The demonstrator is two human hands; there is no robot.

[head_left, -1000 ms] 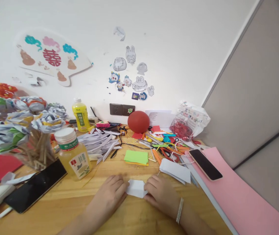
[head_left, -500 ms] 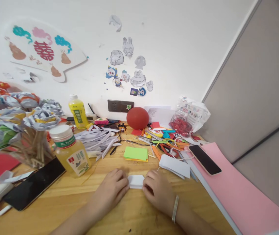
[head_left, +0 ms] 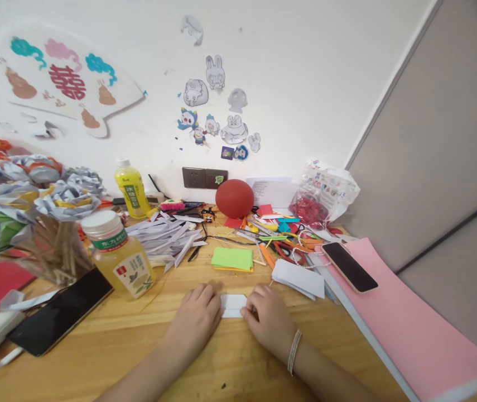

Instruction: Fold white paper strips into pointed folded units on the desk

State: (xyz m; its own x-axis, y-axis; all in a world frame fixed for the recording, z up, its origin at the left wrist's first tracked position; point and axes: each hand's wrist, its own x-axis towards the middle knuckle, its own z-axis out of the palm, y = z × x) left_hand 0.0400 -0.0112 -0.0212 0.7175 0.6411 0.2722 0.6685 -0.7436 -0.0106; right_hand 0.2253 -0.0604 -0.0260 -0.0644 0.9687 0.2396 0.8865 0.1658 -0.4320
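Observation:
A small folded piece of white paper (head_left: 234, 306) lies on the wooden table between my hands, with a crease running across it and slanted corners on its right end. My left hand (head_left: 198, 312) rests over its left end, fingers curled and pressed down on the paper. At the right end, my right hand (head_left: 266, 317) pinches the paper's edge between thumb and fingers. Beyond it lie a stack of green paper (head_left: 232, 258) and, to the right, a stack of white paper (head_left: 298, 278).
On the left stand a juice bottle (head_left: 119, 257), a yellow bottle (head_left: 131, 190) and paper flowers (head_left: 66, 198) near a black phone (head_left: 60, 312). Paper strips (head_left: 165, 240), a red balloon (head_left: 234, 199) and scissors lie behind. Pink paper (head_left: 409, 312) with another phone (head_left: 350, 267) is at right.
My right hand has shifted its fingers slightly along the paper's right end, and my left hand lies a little flatter. The paper stays in place; the camera view has tilted slightly.

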